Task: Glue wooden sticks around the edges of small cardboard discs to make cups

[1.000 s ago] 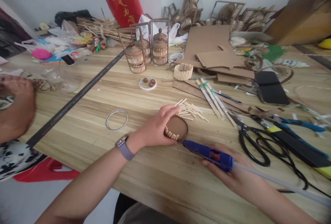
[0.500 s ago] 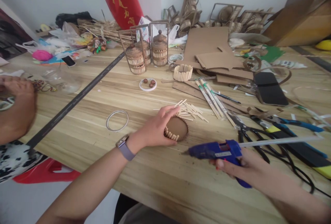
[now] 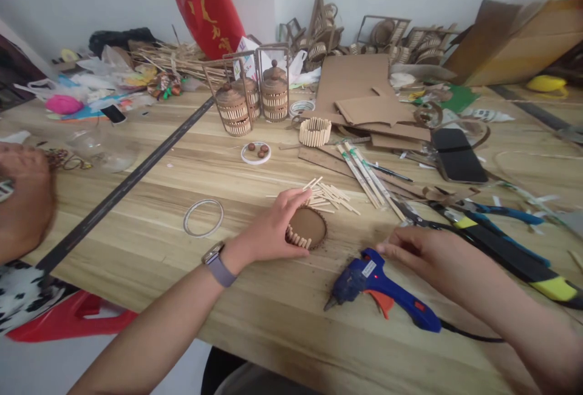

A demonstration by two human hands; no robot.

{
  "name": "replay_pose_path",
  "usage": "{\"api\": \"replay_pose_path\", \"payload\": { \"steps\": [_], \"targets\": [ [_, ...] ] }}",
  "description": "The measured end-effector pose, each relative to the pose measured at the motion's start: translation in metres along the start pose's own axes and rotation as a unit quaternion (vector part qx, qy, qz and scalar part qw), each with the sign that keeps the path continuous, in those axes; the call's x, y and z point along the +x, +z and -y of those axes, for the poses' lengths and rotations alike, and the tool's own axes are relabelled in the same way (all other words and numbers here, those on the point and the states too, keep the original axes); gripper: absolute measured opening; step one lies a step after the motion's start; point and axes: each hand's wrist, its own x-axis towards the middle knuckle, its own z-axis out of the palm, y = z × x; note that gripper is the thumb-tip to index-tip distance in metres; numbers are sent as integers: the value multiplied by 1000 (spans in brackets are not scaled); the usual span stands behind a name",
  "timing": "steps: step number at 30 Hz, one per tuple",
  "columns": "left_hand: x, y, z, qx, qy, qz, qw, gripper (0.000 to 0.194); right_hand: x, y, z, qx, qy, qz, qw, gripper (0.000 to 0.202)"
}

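My left hand [image 3: 268, 231], wearing a watch, curls around the left side of a round brown cardboard base [image 3: 310, 228]. Short wooden sticks stand in a row along part of the base's near-left rim. A blue hot glue gun [image 3: 380, 282] with an orange trigger lies on the table, nozzle pointing left and down. At its rear end the fingers of my right hand [image 3: 421, 255] are pinched around what appears to be its glue stick, mostly hidden by the hand. Loose short sticks [image 3: 334, 194] lie just behind the base.
A tape ring [image 3: 203, 219] lies left. Behind stand a stick ring [image 3: 315, 132] and lidded baskets in frames [image 3: 275, 94]. Pliers [image 3: 505, 211], a cutter [image 3: 501, 255] and a phone [image 3: 459, 155] lie right. Another person's hand [image 3: 27, 194] is at far left.
My right hand has let go of the glue gun's handle and moved to its rear end. The gun has turned onto the table. My left hand stays at the base.
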Motion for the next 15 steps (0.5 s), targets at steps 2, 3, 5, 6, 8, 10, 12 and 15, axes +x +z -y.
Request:
{"api": "replay_pose_path", "payload": {
  "steps": [2, 3, 5, 6, 8, 10, 12, 15],
  "targets": [
    [1, 0, 0, 0, 4, 0, 1000, 112, 14, -1, 4, -39, 6, 11, 999, 28],
    [1, 0, 0, 0, 6, -1, 1000, 113, 22, -1, 8, -52, 6, 14, 999, 23],
    [1, -1, 0, 2, 10, -4, 1000, 114, 40, 0, 17, -95, 4, 1, 995, 13],
    [1, -1, 0, 3, 11, -5, 1000, 115, 48, 2, 21, -125, 3, -9, 992, 12],
    [1, 0, 1, 4, 12, -8, 1000, 116, 61, 8, 28, -176, 5, -10, 984, 13],
    [0, 0, 2, 4, 11, -10, 1000, 117, 68, 15, 31, -204, 4, -10, 979, 16],
    [0, 1, 3, 3, 10, -9, 1000, 118, 70, 21, 30, -212, 2, -16, 977, 19],
    [0, 2, 3, 1, 10, -6, 1000, 117, 67, 26, 26, -217, 3, -25, 976, 24]
  ]
}}
